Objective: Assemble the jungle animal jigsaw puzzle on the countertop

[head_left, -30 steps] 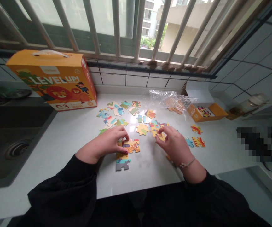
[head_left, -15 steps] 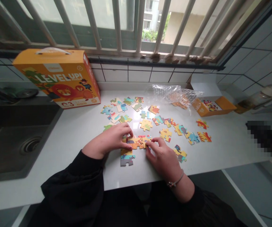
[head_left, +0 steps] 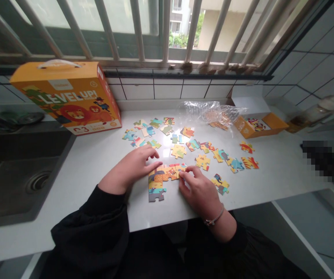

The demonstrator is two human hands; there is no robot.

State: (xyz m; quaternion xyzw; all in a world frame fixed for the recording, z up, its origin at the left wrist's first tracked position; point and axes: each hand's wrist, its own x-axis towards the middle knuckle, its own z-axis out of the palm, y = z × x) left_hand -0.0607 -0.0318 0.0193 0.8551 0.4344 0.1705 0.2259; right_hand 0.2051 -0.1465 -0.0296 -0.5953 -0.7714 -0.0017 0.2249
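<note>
- Surface [head_left: 104, 155], white and glossy, sits below a barred window [head_left: 165, 31], with a sink [head_left: 12, 186] at left and an orange box [head_left: 76, 102] farther back.
- Joined puzzle [head_left: 156, 185], L-shaped, yellow, orange, turquoise and grey, lies near the middle; loose pieces [head_left: 178, 151] scatter beyond and right.
- Left hand [head_left: 132, 166] has its thumb by the puzzle's far-left corner, grip parted and unloaded.
- Right hand [head_left: 203, 193] curls at the end piece [head_left: 178, 169]; cannot tell whether its grip pinches it.
</note>
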